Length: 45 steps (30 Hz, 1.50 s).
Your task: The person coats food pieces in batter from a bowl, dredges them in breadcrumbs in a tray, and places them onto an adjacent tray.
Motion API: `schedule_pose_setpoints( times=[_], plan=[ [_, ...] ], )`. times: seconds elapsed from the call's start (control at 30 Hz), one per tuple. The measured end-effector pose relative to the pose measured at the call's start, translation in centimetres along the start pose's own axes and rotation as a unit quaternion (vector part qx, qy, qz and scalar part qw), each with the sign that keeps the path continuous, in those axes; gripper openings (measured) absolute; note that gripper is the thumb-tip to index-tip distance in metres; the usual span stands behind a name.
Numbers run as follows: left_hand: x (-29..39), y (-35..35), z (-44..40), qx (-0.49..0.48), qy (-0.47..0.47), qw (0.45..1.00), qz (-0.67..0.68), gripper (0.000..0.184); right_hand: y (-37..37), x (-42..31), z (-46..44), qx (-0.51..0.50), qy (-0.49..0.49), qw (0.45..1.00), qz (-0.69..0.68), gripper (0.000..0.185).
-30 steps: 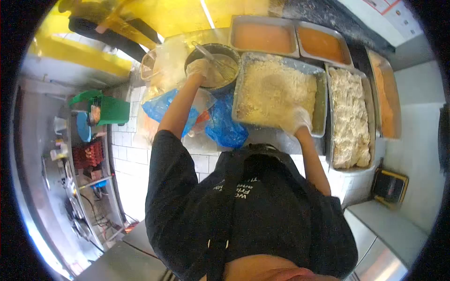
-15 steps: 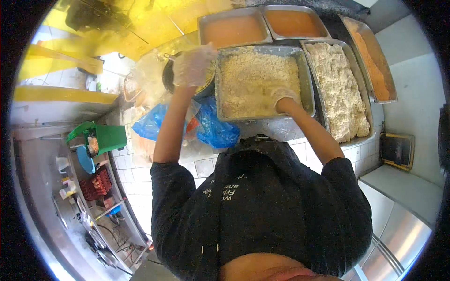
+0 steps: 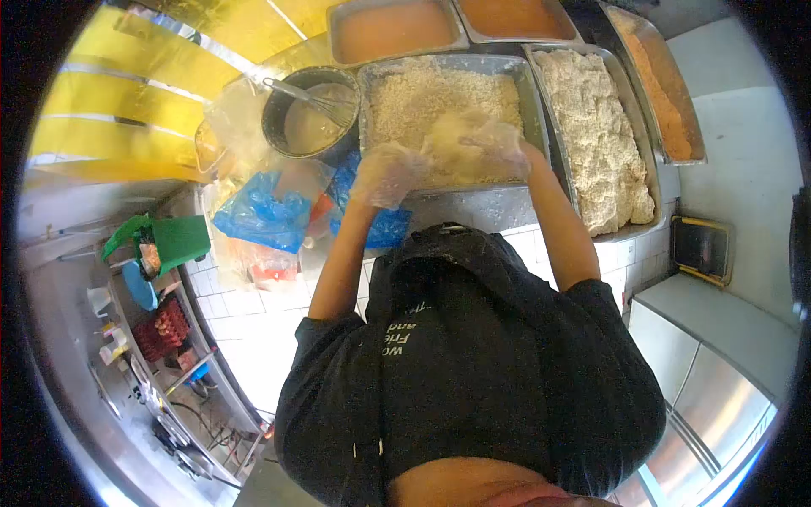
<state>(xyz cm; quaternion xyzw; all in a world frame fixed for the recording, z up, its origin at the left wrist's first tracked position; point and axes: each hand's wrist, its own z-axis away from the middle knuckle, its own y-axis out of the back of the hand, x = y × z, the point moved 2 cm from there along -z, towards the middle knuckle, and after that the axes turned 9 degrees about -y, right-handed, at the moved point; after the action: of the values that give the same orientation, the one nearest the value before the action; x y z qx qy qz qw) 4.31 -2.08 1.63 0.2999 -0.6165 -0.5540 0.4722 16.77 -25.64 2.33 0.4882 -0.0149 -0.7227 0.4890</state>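
Observation:
A metal tray (image 3: 541, 127) of pale, crumbly flour-like coating (image 3: 405, 93) lies in front of me. My left hand (image 3: 390, 175), in a clear plastic glove, is at the tray's near left corner, its fingers blurred. My right hand (image 3: 500, 150), also gloved, hovers over the tray's right side, smeared by motion. Between the hands is a blurred pale mass of coating (image 3: 460, 139); whether either hand grips anything is hidden. Left of the tray stands a dark bowl (image 3: 269, 127) of whitish batter (image 3: 308, 122) with a wire whisk (image 3: 334, 108) leaning in it.
Right of the tray is a pan of floured pieces (image 3: 596, 139), then a pan of orange powder (image 3: 663, 101). Two trays of orange liquid (image 3: 393, 32) (image 3: 515, 19) sit behind. Blue plastic bags (image 3: 266, 211) lie near the left edge. A green bin (image 3: 179, 241) stands lower left.
My left hand has come from above the bowl down to the tray's near left corner, uncovering the whisk. My right hand has lifted out of the coating, stirring it up. The view has shifted slightly.

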Motion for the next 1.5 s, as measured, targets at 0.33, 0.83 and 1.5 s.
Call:
schedule_pose_setpoints(
  times=[0.33, 0.83, 1.5],
  plan=[
    [-1.5, -1.4, 2.5, 0.159, 0.107, 0.97, 0.152, 0.024, -3.8, 0.9, -2.1, -0.182, -0.063, 0.948, 0.253, 0.073],
    [-1.7, -1.4, 2.6, 0.17, 0.086, 0.973, 0.126, 0.025, -3.8, -4.4, -4.2, -0.049, -0.096, 0.991, 0.082, 0.034],
    [-2.0, -2.7, 1.7, 0.133, -0.012, 0.991, -0.027, 0.015, -8.8, -0.3, -9.3, -0.034, 0.232, 0.921, 0.311, 0.018]
  ],
)
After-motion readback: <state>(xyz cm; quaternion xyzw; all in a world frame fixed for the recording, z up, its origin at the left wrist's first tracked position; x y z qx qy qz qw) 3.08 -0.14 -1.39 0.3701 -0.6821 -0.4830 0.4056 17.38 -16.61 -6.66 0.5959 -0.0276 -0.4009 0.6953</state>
